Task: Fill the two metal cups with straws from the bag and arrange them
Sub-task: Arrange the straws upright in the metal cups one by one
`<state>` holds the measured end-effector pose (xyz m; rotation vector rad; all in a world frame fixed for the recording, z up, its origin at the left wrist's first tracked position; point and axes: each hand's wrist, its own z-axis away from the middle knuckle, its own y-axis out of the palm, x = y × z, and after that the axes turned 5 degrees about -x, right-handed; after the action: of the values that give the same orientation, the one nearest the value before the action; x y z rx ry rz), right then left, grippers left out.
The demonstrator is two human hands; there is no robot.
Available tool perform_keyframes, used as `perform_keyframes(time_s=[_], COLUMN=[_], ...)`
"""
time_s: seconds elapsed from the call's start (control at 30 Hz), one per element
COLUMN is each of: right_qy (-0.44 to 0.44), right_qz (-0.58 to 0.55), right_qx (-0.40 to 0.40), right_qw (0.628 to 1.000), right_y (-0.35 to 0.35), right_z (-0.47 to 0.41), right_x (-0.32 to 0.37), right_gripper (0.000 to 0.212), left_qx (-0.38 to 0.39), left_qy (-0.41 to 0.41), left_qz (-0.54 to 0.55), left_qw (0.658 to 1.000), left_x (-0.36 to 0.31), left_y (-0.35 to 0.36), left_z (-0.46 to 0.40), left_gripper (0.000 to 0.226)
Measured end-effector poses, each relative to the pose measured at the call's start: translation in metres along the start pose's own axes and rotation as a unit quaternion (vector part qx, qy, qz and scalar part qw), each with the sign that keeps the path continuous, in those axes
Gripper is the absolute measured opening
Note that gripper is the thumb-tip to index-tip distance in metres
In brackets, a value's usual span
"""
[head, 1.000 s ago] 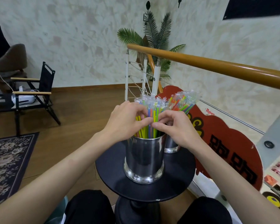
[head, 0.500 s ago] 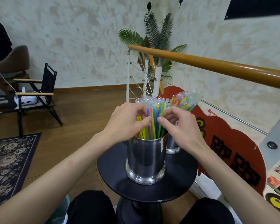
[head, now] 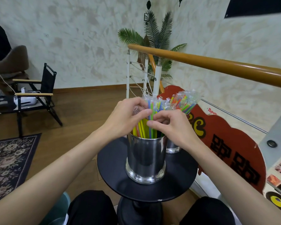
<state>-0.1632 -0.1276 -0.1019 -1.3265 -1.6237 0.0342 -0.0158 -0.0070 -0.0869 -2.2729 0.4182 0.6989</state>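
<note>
Straws [head: 150,120] stand upright in near cup [head: 146,159]; both hands' grips apparently pinch them, left [head: 125,119], right [head: 170,127].

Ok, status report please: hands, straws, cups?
Both hands pinching colourful wrapped straws in near shiny metal cup. Far metal cup already full. Nothing blocking.

One head-worn wide-angle view looks forward and down from close above the round table [head: 113,176], with floor stretching far left and a railing [head: 217,65] crossing far right.
</note>
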Motion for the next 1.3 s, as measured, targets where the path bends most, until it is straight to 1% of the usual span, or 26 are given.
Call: perform_keyframes(time_s=[0.1, 0.17, 0.2, 0.27, 0.33, 0.37, 0.43, 0.47, 0.5, 0.6, 0.7, 0.73, 0.8, 0.83, 0.93, 1.0, 1.07, 1.13, 1.17, 1.23, 1.3], right_qy=[0.013, 0.015, 0.014, 0.009, 0.003, 0.000, -0.008, -0.013, -0.018, -0.035, -0.054, -0.055, -0.062, -0.079, -0.188, -0.241, -0.259, -0.262, -0.265, -0.277, -0.296], right_qz=[-0.001, -0.003, -0.002, 0.000, -0.008, -0.017, -0.027, -0.031, -0.038, -0.059, -0.069, -0.077, -0.093, -0.085, 0.003, 0.065, 0.100, 0.113, 0.116, 0.130, 0.159], right_qx=[0.031, 0.025, 0.016, 0.000, -0.003, -0.006, -0.017, -0.021, -0.023, -0.035, -0.042, -0.045, -0.058, -0.064, -0.050, -0.019, 0.015, 0.024, 0.022, 0.010, -0.023], right_qw=[0.999, 1.000, 1.000, 1.000, 1.000, 1.000, 0.999, 0.999, 0.999, 0.997, 0.995, 0.994, 0.992, 0.991, 0.981, 0.968, 0.961, 0.958, 0.957, 0.952, 0.942], right_y=[-0.001, -0.003, -0.005, -0.011, -0.017, -0.020, -0.024, -0.026, -0.027, -0.027, -0.024, -0.023, -0.023, -0.023, -0.026, -0.026, -0.024, -0.022, -0.021, -0.021, -0.020], right_z=[-0.003, -0.004, -0.005, -0.008, -0.010, -0.011, -0.013, -0.013, -0.014, -0.018, -0.022, -0.023, -0.019, -0.016, -0.006, -0.006, -0.010, -0.014, -0.015, -0.020, -0.026], right_x=[-0.002, -0.003, -0.004, -0.005, -0.003, -0.001, 0.006, 0.011, 0.015, 0.026, 0.030, 0.030, 0.030, 0.029, 0.023, 0.016, 0.010, 0.008, 0.008, 0.008, 0.008], right_gripper=[0.017, 0.016, 0.017, 0.020, 0.021, 0.020, 0.020, 0.020, 0.019, 0.014, 0.008, 0.010, 0.020, 0.021, 0.011, 0.027, 0.038, 0.040, 0.040, 0.041, 0.042], left_qx=[-0.001, 0.007, 0.017, 0.048, 0.082, 0.099, 0.129, 0.136, 0.139, 0.134, 0.127, 0.126, 0.127, 0.128, 0.122, 0.125, 0.132, 0.133, 0.132, 0.126, 0.114], left_qy=[-0.007, -0.002, 0.004, 0.029, 0.061, 0.075, 0.080, 0.077, 0.074, 0.066, 0.048, 0.043, 0.034, 0.032, 0.027, 0.026, 0.025, 0.030, 0.033, 0.035, 0.033], left_qz=[0.018, 0.017, 0.002, -0.074, -0.187, -0.236, -0.280, -0.287, -0.291, -0.281, -0.247, -0.232, -0.201, -0.189, -0.168, -0.168, -0.165, -0.159, -0.157, -0.150, -0.151], left_qw=[1.000, 1.000, 1.000, 0.996, 0.977, 0.964, 0.948, 0.945, 0.944, 0.948, 0.959, 0.964, 0.971, 0.973, 0.978, 0.977, 0.977, 0.978, 0.978, 0.980, 0.981], left_x=[-0.001, 0.000, 0.001, 0.003, 0.003, 0.001, -0.003, -0.004, -0.005, -0.006, -0.003, -0.002, -0.001, 0.000, 0.003, 0.004, 0.005, 0.004, 0.004, 0.002, 0.000], left_y=[0.000, 0.000, -0.001, -0.002, -0.002, -0.003, -0.004, -0.004, -0.004, 0.001, 0.004, 0.003, 0.003, 0.002, 0.000, -0.001, 0.001, 0.002, 0.002, 0.001, 0.001], left_z=[0.001, 0.001, 0.001, 0.001, 0.001, 0.001, 0.001, 0.001, 0.001, -0.001, -0.006, -0.007, -0.008, -0.009, -0.010, -0.010, -0.011, -0.011, -0.011, -0.010, -0.009], left_gripper=[0.008, 0.006, 0.007, 0.014, 0.025, 0.036, 0.060, 0.068, 0.070, 0.064, 0.065, 0.059, 0.043, 0.039, 0.038, 0.039, 0.040, 0.045, 0.045, 0.038, 0.043])
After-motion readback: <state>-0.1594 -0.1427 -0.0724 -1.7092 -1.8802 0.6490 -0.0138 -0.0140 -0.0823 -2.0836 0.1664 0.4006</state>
